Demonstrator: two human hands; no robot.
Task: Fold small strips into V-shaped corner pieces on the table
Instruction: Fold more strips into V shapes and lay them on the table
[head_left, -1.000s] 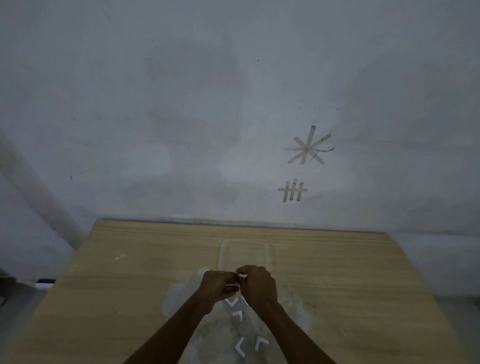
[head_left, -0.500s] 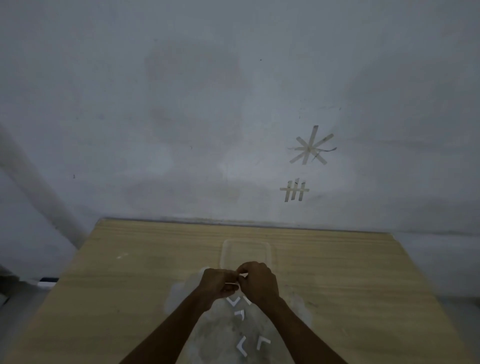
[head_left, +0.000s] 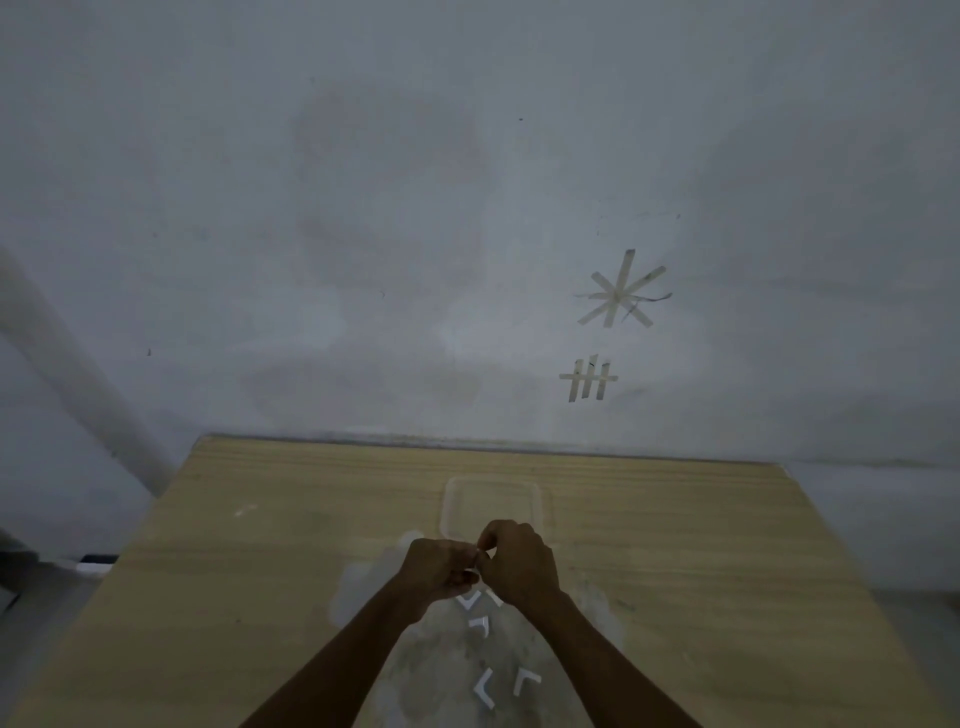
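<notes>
My left hand (head_left: 439, 571) and my right hand (head_left: 519, 564) meet above the middle of the wooden table (head_left: 701, 561), fingertips pinched together on a small white strip (head_left: 471, 576) that is mostly hidden between them. Just below the hands, several folded white V-shaped pieces lie on a pale worn patch of the table: one (head_left: 467, 601) under the left hand, one (head_left: 479, 625) below it, and two nearer me, a left one (head_left: 484, 695) and a right one (head_left: 524, 682).
A clear plastic lid or tray (head_left: 493, 488) lies flat behind the hands. The table's far edge meets a grey wall with tape marks (head_left: 621, 291). A small white scrap (head_left: 244, 510) lies at the table's left.
Both hands have stayed together on the strip and shifted slightly up and away from me; the fingers have worked on the strip. The V-shaped pieces have not moved.
</notes>
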